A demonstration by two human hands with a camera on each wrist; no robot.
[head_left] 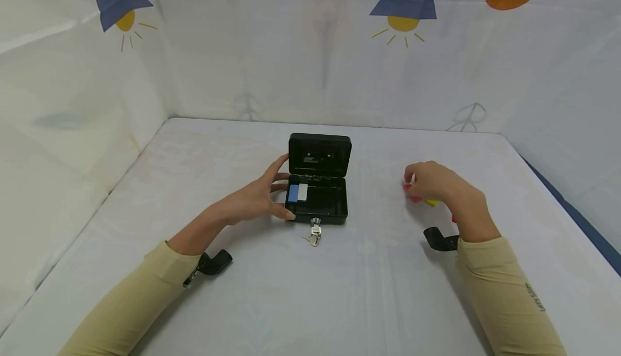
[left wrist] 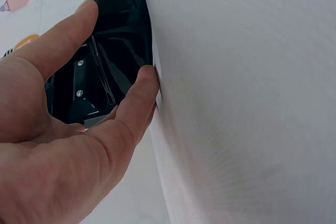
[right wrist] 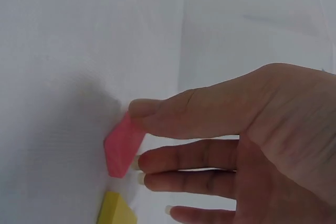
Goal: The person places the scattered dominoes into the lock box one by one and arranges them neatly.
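Note:
A small black cash box (head_left: 316, 199) stands on the table with its lid (head_left: 320, 153) raised. A blue piece (head_left: 293, 193) and a white piece (head_left: 303, 192) lie side by side at its left inside. My left hand (head_left: 252, 197) holds the box's left side, thumb at the front corner and fingers spread toward the lid. In the left wrist view, fingertips (left wrist: 147, 74) touch the box near the table. My right hand (head_left: 432, 180) pinches a pink bevelled eraser (right wrist: 122, 148) at the table's surface. Beside it lies a yellow eraser (right wrist: 114, 211).
Keys (head_left: 312, 237) hang from the lock at the box's front. A red piece (head_left: 454, 218) shows partly behind my right wrist. White printed sheeting (head_left: 291, 64) rises behind the white-covered table (head_left: 315, 302).

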